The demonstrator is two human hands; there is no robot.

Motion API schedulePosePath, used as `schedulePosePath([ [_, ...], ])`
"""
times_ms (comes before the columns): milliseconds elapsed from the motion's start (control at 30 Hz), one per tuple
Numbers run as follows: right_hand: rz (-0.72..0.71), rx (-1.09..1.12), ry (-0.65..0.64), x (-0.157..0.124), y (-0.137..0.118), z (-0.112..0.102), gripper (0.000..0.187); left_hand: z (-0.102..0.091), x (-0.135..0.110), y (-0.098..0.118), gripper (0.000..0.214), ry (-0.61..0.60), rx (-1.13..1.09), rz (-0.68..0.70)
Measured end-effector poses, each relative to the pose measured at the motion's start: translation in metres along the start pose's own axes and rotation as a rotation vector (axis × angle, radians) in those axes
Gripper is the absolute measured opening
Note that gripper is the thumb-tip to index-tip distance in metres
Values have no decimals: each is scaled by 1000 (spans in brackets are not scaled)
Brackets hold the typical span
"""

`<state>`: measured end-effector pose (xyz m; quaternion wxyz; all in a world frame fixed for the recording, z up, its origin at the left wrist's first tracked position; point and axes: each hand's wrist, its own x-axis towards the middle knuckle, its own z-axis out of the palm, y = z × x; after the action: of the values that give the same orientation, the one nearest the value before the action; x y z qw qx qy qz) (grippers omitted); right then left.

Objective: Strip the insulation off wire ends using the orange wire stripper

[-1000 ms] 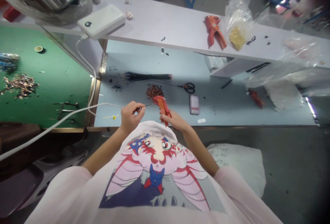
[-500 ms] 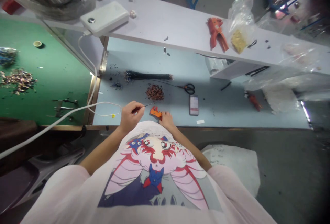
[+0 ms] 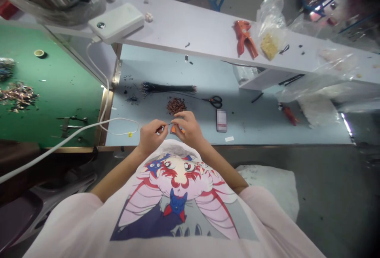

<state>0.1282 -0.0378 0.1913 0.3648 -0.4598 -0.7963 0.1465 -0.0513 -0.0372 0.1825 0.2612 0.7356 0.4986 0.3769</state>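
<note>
My left hand (image 3: 151,134) is closed in a pinch on a thin dark wire (image 3: 170,124) close to the front edge of the bench. From the other side, my right hand (image 3: 190,128) pinches the wire's free end between thumb and fingertips. An orange wire stripper (image 3: 173,130) lies under my right hand, which partly covers it. Just beyond the fingers is a pile of small reddish-brown clippings (image 3: 177,104). Behind that pile lies a bundle of dark wires (image 3: 172,88).
Scissors (image 3: 215,101) and a phone (image 3: 221,120) lie to the right. A white cable (image 3: 80,130) crosses from the left. The raised shelf (image 3: 178,24) carries a white power bank (image 3: 117,22), a red hand tool (image 3: 245,38) and plastic bags. A red-handled tool (image 3: 288,115) rests further right.
My right hand has let go of the orange wire stripper and moved up and left to the wire's end. My left hand still holds the wire in nearly the same place.
</note>
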Motion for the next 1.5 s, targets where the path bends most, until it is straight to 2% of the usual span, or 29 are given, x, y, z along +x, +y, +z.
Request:
schedulePosePath([
  [233,4,-121,-57,1,5,13,14,-3,-5,-1,16,-46,18,22],
  [300,76,-147,-35,0,15,7,16,-6,-8,-4,16,-33,23,6],
  [400,237,-156,86,-1,29,-8,18,-15,-11,-12,15,44,35,-82],
  [433,247,-135,94,-1,31,-12,18,-18,-11,-14,15,60,33,-108],
  [533,132,-29,-1,0,23,-14,18,-21,-10,-15,14,44,3,-114],
  [600,39,14,-75,2,11,-5,20,-19,-8,-10,14,13,-15,-92],
  [700,-10,-4,-109,4,-3,9,14,-14,-6,-2,13,-6,-33,-65],
  [833,2,-90,-142,4,-5,14,10,-11,-8,0,14,-24,-33,-33],
  [1100,77,-148,-225,0,3,5,3,-8,-19,-3,19,-89,2,30],
  [1367,26,-182,-230,3,6,9,4,-8,-20,-4,19,-81,40,66],
  [1433,36,-185,-254,3,11,8,3,-9,-21,-5,19,-100,35,63],
  [1500,94,-210,-233,1,28,-1,3,-15,-24,-11,19,-96,35,29],
])
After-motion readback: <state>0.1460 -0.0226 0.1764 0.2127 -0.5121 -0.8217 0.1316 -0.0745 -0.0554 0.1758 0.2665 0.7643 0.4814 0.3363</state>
